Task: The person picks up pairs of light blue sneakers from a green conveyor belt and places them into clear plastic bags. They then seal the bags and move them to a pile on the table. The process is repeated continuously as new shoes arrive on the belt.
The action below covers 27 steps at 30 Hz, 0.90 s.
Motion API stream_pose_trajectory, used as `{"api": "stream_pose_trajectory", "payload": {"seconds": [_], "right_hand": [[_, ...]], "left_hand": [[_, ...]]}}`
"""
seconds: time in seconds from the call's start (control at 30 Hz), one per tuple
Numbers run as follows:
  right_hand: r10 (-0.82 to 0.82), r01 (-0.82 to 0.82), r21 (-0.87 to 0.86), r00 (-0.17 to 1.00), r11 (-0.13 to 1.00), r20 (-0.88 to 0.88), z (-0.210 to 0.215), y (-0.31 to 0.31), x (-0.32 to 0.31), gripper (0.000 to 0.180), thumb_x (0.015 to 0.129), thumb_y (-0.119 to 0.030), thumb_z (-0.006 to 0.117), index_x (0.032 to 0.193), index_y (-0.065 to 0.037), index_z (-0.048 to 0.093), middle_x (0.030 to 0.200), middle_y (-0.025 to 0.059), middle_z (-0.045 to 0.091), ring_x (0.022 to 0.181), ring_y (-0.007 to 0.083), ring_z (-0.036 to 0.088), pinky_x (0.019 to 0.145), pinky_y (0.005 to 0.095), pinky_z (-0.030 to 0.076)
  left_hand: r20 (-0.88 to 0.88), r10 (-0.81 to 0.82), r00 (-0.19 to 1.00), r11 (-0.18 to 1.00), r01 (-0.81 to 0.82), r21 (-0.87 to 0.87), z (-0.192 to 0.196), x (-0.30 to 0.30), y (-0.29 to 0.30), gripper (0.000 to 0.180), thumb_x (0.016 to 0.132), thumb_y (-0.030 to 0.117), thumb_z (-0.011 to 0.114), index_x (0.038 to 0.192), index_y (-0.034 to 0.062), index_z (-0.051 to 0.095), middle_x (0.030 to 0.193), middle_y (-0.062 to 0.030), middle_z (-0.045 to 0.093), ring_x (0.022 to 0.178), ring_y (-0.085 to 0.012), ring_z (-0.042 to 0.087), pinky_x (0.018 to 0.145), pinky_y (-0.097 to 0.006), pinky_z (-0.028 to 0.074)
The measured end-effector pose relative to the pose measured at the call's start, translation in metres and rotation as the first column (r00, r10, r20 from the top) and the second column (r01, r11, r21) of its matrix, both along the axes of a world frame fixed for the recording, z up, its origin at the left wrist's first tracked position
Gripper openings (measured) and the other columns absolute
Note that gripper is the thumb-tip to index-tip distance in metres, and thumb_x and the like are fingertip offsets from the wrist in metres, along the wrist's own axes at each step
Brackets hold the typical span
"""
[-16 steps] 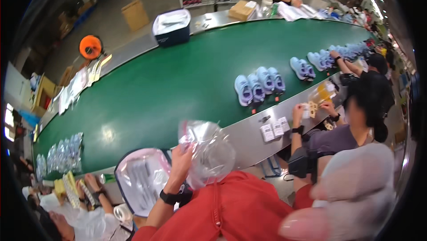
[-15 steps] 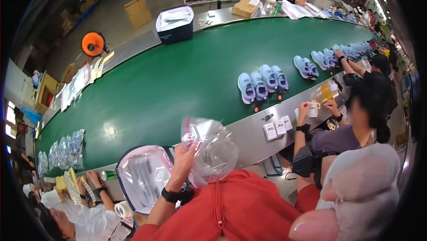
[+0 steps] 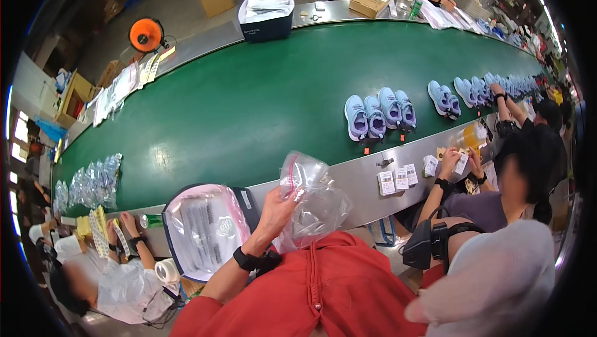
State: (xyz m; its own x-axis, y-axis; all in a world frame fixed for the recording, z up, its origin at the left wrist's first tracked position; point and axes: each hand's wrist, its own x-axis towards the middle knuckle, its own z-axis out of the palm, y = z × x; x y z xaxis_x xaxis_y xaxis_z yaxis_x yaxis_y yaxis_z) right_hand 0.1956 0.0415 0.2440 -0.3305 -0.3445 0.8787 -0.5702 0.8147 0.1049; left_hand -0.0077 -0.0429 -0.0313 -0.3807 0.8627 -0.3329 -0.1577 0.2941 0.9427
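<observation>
My left hand [image 3: 278, 203], with a black watch at the wrist, is raised in front of my red top and shut on a crumpled clear plastic bag [image 3: 314, 203]. The bag hangs over the steel ledge [image 3: 357, 181] that borders the green conveyor belt [image 3: 249, 113]. Just left of the hand lies a tray with a pink rim [image 3: 202, 228] filled with flat clear bags. My right hand is not in the picture.
Pairs of light blue shoes [image 3: 379, 113] ride the belt, with more at the far right [image 3: 479, 88]. Small white cards [image 3: 398, 180] lie on the ledge. A person to my right handles tags [image 3: 457, 163]; another sits at my left [image 3: 118, 256]. A dark blue box [image 3: 266, 17] stands across the belt.
My left hand keeps the clear bag raised at about the same place. The view has shifted only slightly.
</observation>
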Motion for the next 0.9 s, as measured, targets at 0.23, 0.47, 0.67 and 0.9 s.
{"api": "stream_pose_trajectory", "payload": {"seconds": [0.23, 0.47, 0.67, 0.9], "right_hand": [[-0.047, 0.046, 0.016, 0.998, 0.999, 0.048, 0.005, -0.015, 0.003, 0.015, 0.081, -0.012, 0.059, 0.089, -0.001, 0.065, 0.087, 0.0137, 0.064, 0.071, 0.0263, 0.064, 0.063, 0.0355, 0.053], [-0.027, 0.028, -0.004, 0.998, 1.000, 0.056, 0.001, -0.008, -0.001, 0.015, 0.081, -0.012, 0.060, 0.090, -0.002, 0.065, 0.087, 0.0134, 0.064, 0.071, 0.0262, 0.063, 0.063, 0.0353, 0.052], [-0.010, 0.010, 0.004, 0.999, 1.000, 0.036, 0.006, -0.006, 0.000, 0.015, 0.080, -0.012, 0.060, 0.091, -0.002, 0.065, 0.087, 0.0131, 0.064, 0.072, 0.0261, 0.063, 0.063, 0.0350, 0.052], [-0.045, 0.044, 0.021, 0.998, 0.999, 0.042, 0.014, -0.012, -0.004, 0.016, 0.080, -0.013, 0.061, 0.091, -0.003, 0.065, 0.087, 0.0128, 0.064, 0.072, 0.0260, 0.063, 0.063, 0.0348, 0.052]], "left_hand": [[0.031, -0.091, 0.995, 0.995, 0.090, 0.033, 0.001, 0.010, 0.010, 0.019, 0.089, 0.016, 0.060, 0.099, -0.0006, 0.062, 0.083, 0.0024, 0.060, 0.073, -0.0046, 0.049, 0.063, -0.021, 0.042], [-0.001, -0.152, 0.988, 0.988, 0.152, -0.013, -0.001, 0.013, 0.009, 0.019, 0.090, 0.017, 0.060, 0.096, -0.0007, 0.063, 0.082, 0.0020, 0.060, 0.074, -0.0042, 0.049, 0.063, -0.022, 0.043], [0.047, -0.118, 0.992, 0.990, 0.114, 0.080, 0.005, 0.014, 0.009, 0.021, 0.090, 0.018, 0.059, 0.096, -0.0015, 0.063, 0.082, 0.0014, 0.061, 0.074, -0.0046, 0.050, 0.063, -0.022, 0.043], [0.055, -0.192, 0.980, 0.981, 0.192, 0.015, 0.002, 0.019, 0.011, 0.024, 0.091, 0.018, 0.058, 0.103, -0.0030, 0.061, 0.086, 0.0015, 0.060, 0.076, -0.0048, 0.048, 0.064, -0.023, 0.042]]}}
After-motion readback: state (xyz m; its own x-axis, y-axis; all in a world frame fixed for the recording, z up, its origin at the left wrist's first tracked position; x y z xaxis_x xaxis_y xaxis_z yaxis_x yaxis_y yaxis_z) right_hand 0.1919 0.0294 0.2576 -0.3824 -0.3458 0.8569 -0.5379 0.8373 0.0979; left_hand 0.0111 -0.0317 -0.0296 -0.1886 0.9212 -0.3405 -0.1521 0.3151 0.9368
